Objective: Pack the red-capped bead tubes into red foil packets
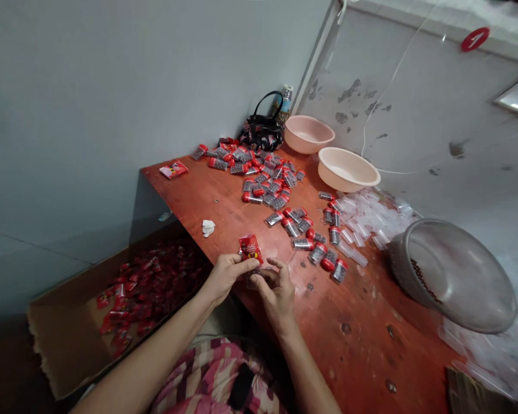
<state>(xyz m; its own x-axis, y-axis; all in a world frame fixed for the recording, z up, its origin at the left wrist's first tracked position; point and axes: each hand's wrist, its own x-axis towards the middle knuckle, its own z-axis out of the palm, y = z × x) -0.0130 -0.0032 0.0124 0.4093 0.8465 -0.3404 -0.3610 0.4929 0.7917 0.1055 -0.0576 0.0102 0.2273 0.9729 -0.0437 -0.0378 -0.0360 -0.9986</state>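
Observation:
My left hand (228, 277) pinches the lower edge of a small shiny red printed packet (250, 248) between thumb and finger, at the table's near edge. Close beside it, my right hand (280, 292) is curled, thumb and fingers closed around something small and dark, mostly hidden by the fingers. Past my hands lie several small clear containers (303, 244) with red caps and dark beads inside. A larger heap of the same containers (270, 178) spreads farther back. Another red printed packet (173, 169) lies near the table's far left corner.
On the red table (349, 362) stand a pink basin (308, 133), a cream basin (349, 169) and a tilted grey basin (461, 276) with brown beads. Clear empty tubes (362, 215) lie beside it. A cardboard box (69, 345) of red packets sits below left. A black handbag (262, 135) is at the back.

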